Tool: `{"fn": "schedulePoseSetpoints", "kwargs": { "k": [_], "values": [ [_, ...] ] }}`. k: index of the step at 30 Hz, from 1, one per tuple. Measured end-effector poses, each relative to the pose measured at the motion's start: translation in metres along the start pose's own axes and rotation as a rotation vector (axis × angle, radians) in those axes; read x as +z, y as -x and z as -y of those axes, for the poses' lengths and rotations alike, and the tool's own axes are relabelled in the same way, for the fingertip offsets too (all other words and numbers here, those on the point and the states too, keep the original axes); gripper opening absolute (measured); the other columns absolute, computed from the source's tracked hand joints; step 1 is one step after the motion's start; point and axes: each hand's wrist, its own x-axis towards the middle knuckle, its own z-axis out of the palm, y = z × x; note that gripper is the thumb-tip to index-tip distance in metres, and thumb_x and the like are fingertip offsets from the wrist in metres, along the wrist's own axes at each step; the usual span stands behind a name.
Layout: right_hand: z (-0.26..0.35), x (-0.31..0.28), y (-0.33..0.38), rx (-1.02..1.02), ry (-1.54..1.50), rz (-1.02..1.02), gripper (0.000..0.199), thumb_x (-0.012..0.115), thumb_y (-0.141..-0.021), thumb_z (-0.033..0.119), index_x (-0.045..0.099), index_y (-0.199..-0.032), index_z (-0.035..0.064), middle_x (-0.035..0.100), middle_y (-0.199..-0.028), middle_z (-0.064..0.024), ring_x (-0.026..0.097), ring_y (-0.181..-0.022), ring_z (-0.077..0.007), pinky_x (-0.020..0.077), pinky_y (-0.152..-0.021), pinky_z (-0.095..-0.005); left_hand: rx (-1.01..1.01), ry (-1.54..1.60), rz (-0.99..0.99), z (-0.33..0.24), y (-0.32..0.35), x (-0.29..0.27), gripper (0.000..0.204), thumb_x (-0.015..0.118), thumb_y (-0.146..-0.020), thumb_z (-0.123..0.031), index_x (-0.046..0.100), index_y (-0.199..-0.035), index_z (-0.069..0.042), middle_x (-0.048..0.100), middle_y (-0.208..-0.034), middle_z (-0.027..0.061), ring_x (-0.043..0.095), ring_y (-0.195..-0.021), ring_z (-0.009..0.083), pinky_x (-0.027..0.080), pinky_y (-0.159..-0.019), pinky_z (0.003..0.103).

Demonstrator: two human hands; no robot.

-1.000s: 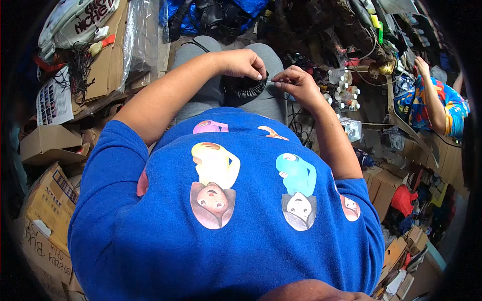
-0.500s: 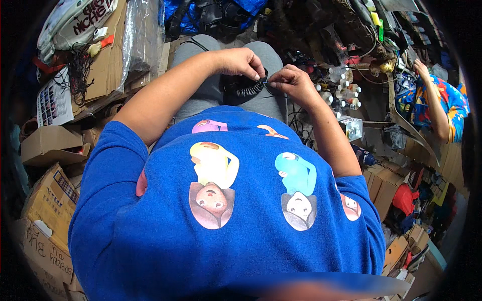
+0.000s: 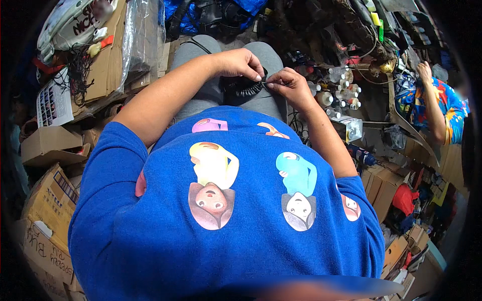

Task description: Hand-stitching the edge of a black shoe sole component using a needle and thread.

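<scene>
Head view, upper middle of frame: black coiled cord (image 3: 244, 89) lies on the seated person's lap, left hand (image 3: 240, 64) and right hand (image 3: 287, 85) each in a closed fingertip grip on its end; looks light, springy, best pinched at the straight end.

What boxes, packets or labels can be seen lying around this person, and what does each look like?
Brown cardboard boxes: stacked at lower left, dark lettering on the sides.
Open cardboard box: left, plain brown, flaps up.
White printed card: upper left, a grid of small dark pictures.
Clear plastic bag: top left, over flattened cardboard.
Small bottles: right of the hands, pale with white caps.
Brown boxes: right, plain.
</scene>
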Motion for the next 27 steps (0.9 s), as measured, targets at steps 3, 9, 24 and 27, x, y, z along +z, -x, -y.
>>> {"fn": "schedulePoseSetpoints", "kwargs": {
  "k": [3, 9, 24, 27],
  "values": [
    [0.001, 0.001, 0.002, 0.014, -0.002, -0.006, 0.014, 0.071, -0.073, 0.009, 0.07, -0.087, 0.0107, 0.055, -0.077, -0.0026, 0.055, -0.074, -0.0136, 0.0457, -0.068, -0.0267, 0.007, 0.034, -0.027, 0.002, 0.001, 0.001, 0.026, 0.067, -0.079, -0.015, 0.066, -0.1, 0.001, 0.066, -0.089, 0.0039, 0.058, -0.083, 0.0102, 0.045, -0.08, 0.025],
    [0.005, -0.008, 0.002, 0.027, 0.061, 0.031, 0.012, 0.071, -0.074, 0.008, 0.069, -0.087, 0.0076, 0.053, -0.076, 0.0001, 0.05, -0.071, -0.0092, 0.0425, -0.065, -0.0236, 0.024, 0.033, -0.013, 0.007, -0.001, 0.001, 0.026, 0.067, -0.078, -0.014, 0.066, -0.1, 0.001, 0.066, -0.089, 0.0037, 0.058, -0.082, 0.01, 0.045, -0.079, 0.024],
    [0.005, 0.005, 0.002, 0.033, -0.03, -0.04, 0.014, 0.073, -0.071, 0.008, 0.068, -0.084, 0.0089, 0.054, -0.074, -0.004, 0.054, -0.068, -0.0152, 0.0458, -0.065, -0.0262, -0.045, 0.075, -0.027, 0.003, 0.002, 0.002, 0.026, 0.066, -0.079, -0.016, 0.066, -0.1, 0.0, 0.066, -0.09, 0.0028, 0.057, -0.083, 0.0094, 0.045, -0.079, 0.024],
    [0.005, 0.009, 0.005, 0.001, 0.044, -0.076, 0.015, 0.074, -0.07, 0.008, 0.068, -0.084, 0.0085, 0.054, -0.072, -0.0042, 0.054, -0.065, -0.0153, 0.0456, -0.063, -0.0261, -0.017, 0.114, 0.016, 0.01, 0.001, 0.0, 0.029, 0.065, -0.079, -0.014, 0.065, -0.105, 0.0, 0.066, -0.093, 0.004, 0.058, -0.086, 0.0107, 0.044, -0.083, 0.024]
  ]
}}
